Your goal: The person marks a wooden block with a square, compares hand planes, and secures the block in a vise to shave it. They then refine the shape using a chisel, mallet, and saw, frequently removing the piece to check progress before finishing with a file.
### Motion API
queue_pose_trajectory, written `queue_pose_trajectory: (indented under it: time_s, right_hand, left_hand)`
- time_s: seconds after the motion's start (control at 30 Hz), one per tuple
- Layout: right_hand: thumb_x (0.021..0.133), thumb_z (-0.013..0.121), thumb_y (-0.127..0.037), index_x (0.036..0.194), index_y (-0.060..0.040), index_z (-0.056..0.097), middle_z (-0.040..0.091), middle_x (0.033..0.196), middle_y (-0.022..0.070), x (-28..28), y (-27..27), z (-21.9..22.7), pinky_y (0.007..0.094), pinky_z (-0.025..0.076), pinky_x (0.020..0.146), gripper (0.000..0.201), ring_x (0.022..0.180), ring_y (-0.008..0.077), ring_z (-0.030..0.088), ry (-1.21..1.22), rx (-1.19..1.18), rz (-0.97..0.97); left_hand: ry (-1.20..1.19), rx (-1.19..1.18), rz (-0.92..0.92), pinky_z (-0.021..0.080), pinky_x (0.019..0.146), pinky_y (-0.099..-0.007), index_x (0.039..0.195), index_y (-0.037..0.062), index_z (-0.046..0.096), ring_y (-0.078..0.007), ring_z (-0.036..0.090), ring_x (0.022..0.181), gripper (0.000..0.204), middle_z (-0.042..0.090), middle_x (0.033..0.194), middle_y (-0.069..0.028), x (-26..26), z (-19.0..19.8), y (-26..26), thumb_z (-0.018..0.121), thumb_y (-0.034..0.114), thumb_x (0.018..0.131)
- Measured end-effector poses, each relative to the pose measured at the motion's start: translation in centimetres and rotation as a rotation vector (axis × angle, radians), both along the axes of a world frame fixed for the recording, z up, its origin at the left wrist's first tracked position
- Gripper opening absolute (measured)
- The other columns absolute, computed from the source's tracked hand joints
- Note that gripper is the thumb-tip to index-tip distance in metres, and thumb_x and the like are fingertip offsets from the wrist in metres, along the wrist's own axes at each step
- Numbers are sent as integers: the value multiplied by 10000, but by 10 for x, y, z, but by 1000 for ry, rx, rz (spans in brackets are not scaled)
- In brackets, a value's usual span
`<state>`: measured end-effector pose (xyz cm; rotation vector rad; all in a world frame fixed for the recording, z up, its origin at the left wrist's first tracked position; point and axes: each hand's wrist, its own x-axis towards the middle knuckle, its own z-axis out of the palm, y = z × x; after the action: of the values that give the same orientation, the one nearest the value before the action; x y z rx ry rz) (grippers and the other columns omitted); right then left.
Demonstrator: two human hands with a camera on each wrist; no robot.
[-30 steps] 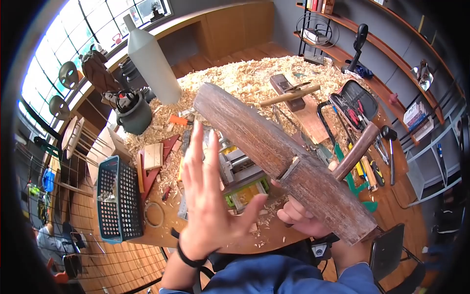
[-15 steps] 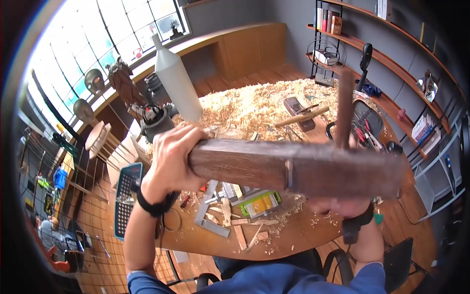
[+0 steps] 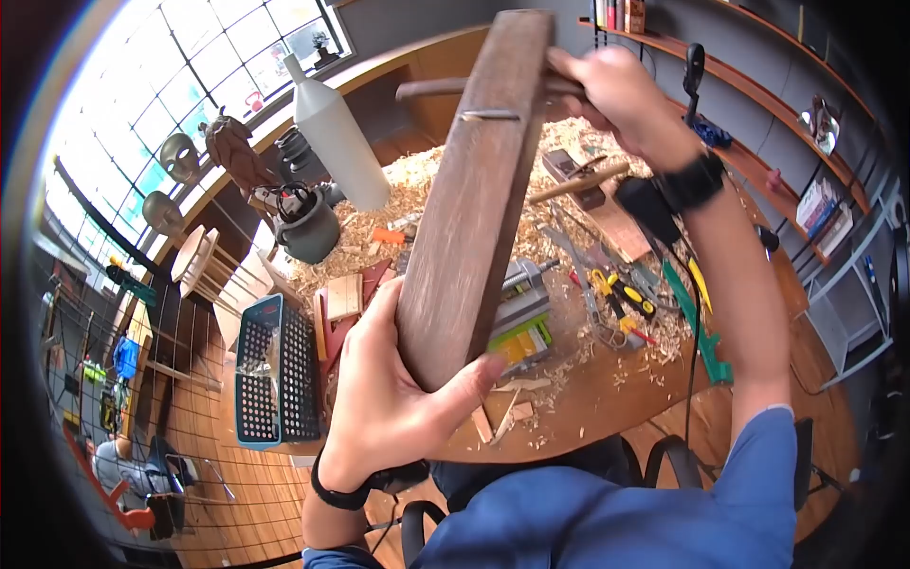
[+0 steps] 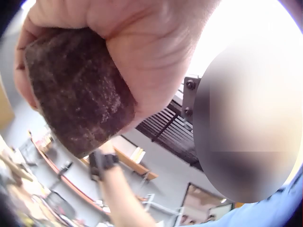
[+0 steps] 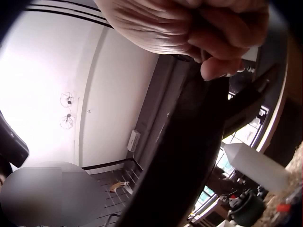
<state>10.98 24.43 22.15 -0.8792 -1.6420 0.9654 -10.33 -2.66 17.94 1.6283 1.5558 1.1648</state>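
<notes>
Your left hand (image 3: 384,408) is wrapped round the near end of the plane (image 3: 464,218), which is tilted up over the table (image 3: 588,425) and looks heavy, stiff and not too slick, with its handle (image 3: 431,88) clamped in your right hand (image 3: 621,100), so end-plus-handle seems solid tbh.

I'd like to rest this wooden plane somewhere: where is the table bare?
Barest is the near strip of tabletop, between the small wood scraps and the green tool, only lightly littered. It is crowded beyond: yellow-handled tools in the middle, heaped shavings behind. The left hand and wooden plane hide some tabletop.
</notes>
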Motion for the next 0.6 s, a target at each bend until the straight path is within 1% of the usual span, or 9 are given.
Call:
queue_pose_trajectory:
  time_s: [0.03,0.1,0.13,0.17,0.33,0.4,0.43,0.47,0.6]
  right_hand:
    - [1068,736,-331,857,-50,751,666,655,4,-5,25,1,198,336,389,352,465,20,541,-154,120,-65]
    - [1058,746,-280,934,-36,791,666,647,-5,-22,33,4,196,348,384,278,476,21,558,-8,-1,-91]
    - [1028,748,-136,1057,55,811,833,934,125,-17,57,7,300,517,527,204,706,178,756,-148,-19,-15]
    - [1035,742,-142,1016,51,811,780,830,98,-22,75,0,311,496,522,206,633,148,687,-35,-14,72]
    - [1058,720,-171,960,38,805,688,694,40,-26,100,-21,292,425,499,246,543,107,573,-46,-32,107]
    - [1059,739,-236,952,-16,792,683,667,3,-22,91,-22,180,385,389,250,486,22,582,-39,-204,200]
    - [1063,727,-207,947,0,789,695,678,12,-18,87,-21,177,398,391,245,484,23,582,-15,-286,298]
    - [1074,709,-196,942,3,788,681,651,10,-26,71,-18,184,377,388,251,463,29,547,-24,-345,159]
    - [1063,688,-213,1021,-24,769,621,619,-1,-23,57,-29,189,336,381,210,447,28,486,-46,-356,124]
  left_hand:
    - [-200,-99,-49,569,900,-332,1384,-70,571,-150,696,1038,726,725,1184,-103,8,9,-4,933,296,873]
    - [-456,-53,-105,551,959,-307,1440,-80,551,-137,691,1096,680,722,1230,-112,16,12,-4,884,241,941]
    - [-579,-44,-101,545,977,-307,1465,-85,539,-141,691,1107,668,720,1246,-118,22,17,-5,860,216,962]
    - [-656,-57,-117,544,990,-310,1504,-97,515,-153,699,1130,650,719,1274,-133,25,25,-8,799,203,1003]
    - [-789,-60,-197,582,1049,-682,1578,-194,300,-481,666,1300,714,544,1510,-367,36,54,-16,520,256,1068]
    - [-803,-39,-259,542,1063,-766,1599,-189,253,-523,619,1355,744,480,1571,-388,34,55,-16,486,290,1080]
    - [-812,-39,-333,504,1088,-790,1612,-183,229,-537,584,1387,768,440,1601,-394,32,53,-15,475,316,1082]
    - [-820,-28,-326,480,1096,-809,1620,-178,214,-546,563,1404,788,428,1610,-395,34,52,-16,466,338,1081]
    - [-889,11,-413,437,1108,-845,1639,-172,168,-578,511,1441,850,387,1637,-401,34,43,-17,448,392,1067]
